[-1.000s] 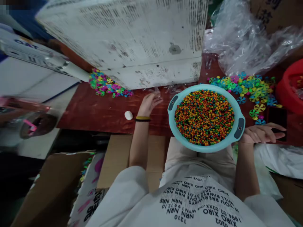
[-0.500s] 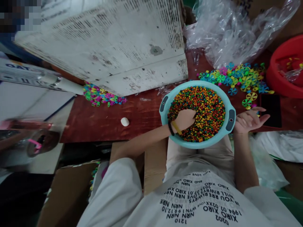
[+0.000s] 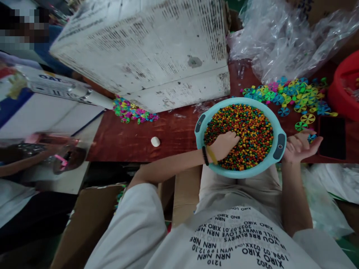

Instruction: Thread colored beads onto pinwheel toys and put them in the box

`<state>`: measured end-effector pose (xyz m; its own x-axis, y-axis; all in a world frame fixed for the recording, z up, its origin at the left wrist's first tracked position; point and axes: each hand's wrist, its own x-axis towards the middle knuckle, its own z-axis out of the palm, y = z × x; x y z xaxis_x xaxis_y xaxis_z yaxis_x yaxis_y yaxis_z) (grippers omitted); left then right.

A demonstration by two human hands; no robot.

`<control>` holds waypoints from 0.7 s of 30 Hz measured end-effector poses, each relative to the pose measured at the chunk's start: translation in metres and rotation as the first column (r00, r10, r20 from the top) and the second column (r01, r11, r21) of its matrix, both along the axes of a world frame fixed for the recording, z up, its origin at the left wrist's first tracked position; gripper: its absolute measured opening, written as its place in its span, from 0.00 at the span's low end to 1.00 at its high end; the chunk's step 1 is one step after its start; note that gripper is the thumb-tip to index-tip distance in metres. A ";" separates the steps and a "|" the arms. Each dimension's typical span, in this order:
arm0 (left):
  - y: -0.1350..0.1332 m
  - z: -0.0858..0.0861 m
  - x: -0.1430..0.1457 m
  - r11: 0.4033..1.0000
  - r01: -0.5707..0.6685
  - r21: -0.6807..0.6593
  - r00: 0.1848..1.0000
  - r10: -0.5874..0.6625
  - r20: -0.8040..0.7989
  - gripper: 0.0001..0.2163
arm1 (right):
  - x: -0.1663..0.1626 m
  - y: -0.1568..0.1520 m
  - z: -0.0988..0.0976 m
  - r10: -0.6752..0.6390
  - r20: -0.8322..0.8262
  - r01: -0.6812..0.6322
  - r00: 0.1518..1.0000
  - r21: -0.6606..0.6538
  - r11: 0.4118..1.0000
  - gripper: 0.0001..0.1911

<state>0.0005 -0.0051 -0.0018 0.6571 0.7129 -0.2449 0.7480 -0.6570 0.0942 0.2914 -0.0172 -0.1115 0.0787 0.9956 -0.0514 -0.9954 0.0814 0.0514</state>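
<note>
Noting from the head view: the left hand is sunk into a heap of small round multicoloured beads, fingers pressed together, tips buried, so any pinch cannot be told. Two bands, one black and one yellow, circle the left wrist. The beads fill a light-blue plastic basin with two dark handles, held at the edge of a red-brown wooden tabletop, over the person's lap. The right hand lies palm up just beside the basin's right handle, fingers loosely spread and curled, gripping nothing visible. Its fingertips are near a loose spread of plastic pinwheel pieces and a black phone. Further off on the tabletop: a smaller heap of bright plastic pieces, a white lump, a clear plastic bag, a red plastic tub and a large scuffed white panel.
</note>
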 end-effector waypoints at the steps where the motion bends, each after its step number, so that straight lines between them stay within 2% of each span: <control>1: 0.004 -0.004 0.007 0.997 -0.045 -0.067 0.997 0.049 0.065 0.10 | -0.001 0.000 0.003 -0.017 -0.027 0.017 0.999 -0.026 1.000 0.27; 4: 0.022 -0.003 0.012 0.966 -0.146 -0.215 0.963 0.189 0.192 0.03 | -0.005 0.002 0.009 -0.082 -0.176 0.074 0.981 -0.047 0.996 0.33; 6: 0.029 0.008 0.003 0.980 -0.138 -0.141 0.973 0.161 0.165 0.03 | -0.006 0.004 0.013 -0.094 -0.197 0.080 0.976 -0.077 0.994 0.36; 9: 0.021 0.024 -0.013 0.999 -0.028 0.029 0.996 0.030 -0.082 0.10 | -0.006 0.007 0.019 -0.078 -0.066 0.068 0.995 -0.153 0.986 0.38; 11: 0.008 0.023 -0.013 0.999 0.033 0.023 0.975 -0.027 -0.221 0.13 | -0.005 0.009 0.021 -0.060 0.043 0.068 0.997 -0.194 0.979 0.40; 13: -0.002 0.013 -0.004 0.998 0.063 -0.013 0.981 -0.064 -0.182 0.13 | -0.005 0.010 0.020 -0.026 0.141 0.055 0.990 -0.205 0.977 0.41; 15: -0.001 -0.002 0.011 0.999 -0.001 -0.053 1.000 0.000 -0.020 0.13 | -0.005 0.009 0.017 -0.008 0.231 0.052 0.973 -0.183 0.982 0.36; 17: 0.008 -0.014 0.023 0.975 -0.135 -0.174 0.980 0.158 0.123 0.09 | -0.005 0.007 0.015 -0.031 0.299 0.076 0.954 -0.140 0.987 0.25; 19: 0.020 -0.016 0.024 0.925 -0.241 -0.295 0.937 0.301 0.178 0.05 | -0.005 0.005 0.013 -0.058 0.327 0.101 0.943 -0.116 0.988 0.14; 21: 0.027 -0.008 0.013 0.927 -0.223 -0.301 0.943 0.284 0.176 0.04 | -0.005 0.005 0.011 -0.083 0.300 0.118 0.950 -0.100 0.988 0.11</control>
<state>0.0137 0.0221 -0.0102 0.5215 0.7875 -0.3284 0.8280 -0.3741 0.4177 0.2866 -0.0125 -0.1007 0.2073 0.9703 -0.1246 -0.9510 0.1700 -0.2583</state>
